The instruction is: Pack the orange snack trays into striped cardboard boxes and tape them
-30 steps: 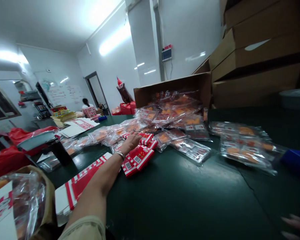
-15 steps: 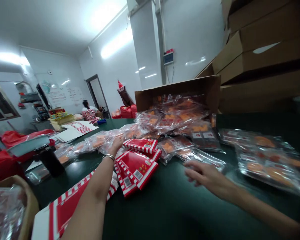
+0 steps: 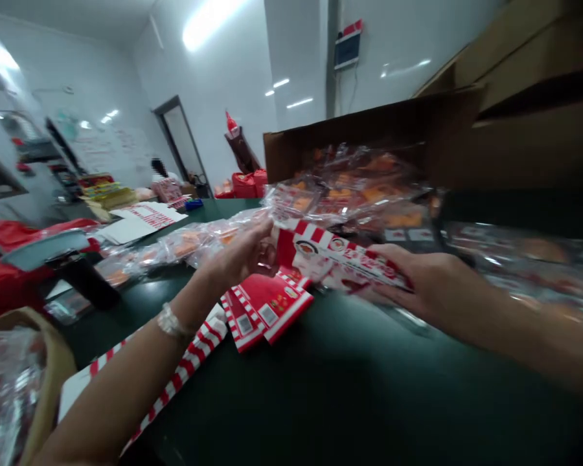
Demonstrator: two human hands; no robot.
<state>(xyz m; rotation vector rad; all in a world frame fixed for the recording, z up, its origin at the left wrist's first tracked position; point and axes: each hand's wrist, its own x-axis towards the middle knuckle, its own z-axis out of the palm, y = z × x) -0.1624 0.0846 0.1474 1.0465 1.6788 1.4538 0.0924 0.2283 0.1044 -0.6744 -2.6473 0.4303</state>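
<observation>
My left hand [image 3: 245, 254] and my right hand [image 3: 420, 278] hold a flat red-and-white striped carton [image 3: 340, 254] between them, lifted above the dark green table [image 3: 330, 388]. The left hand grips its left end, the right hand its right end. Just below lies a small stack of the same red-and-white cartons [image 3: 267, 307]. A wristband sits on my left wrist. The picture is blurred by motion.
An open cardboard box [image 3: 369, 129] lies on its side behind, spilling clear packets of orange snacks [image 3: 350, 200] over the table. More packets [image 3: 175, 246] lie to the left. Flat carton sheets [image 3: 194, 353] rest by my left forearm. A black cup [image 3: 85, 278] stands at the left. A person sits far back.
My left hand picked a red-and-white carton off the stack and raised it; my right hand came in and took its other end. The view has tilted and moved closer.
</observation>
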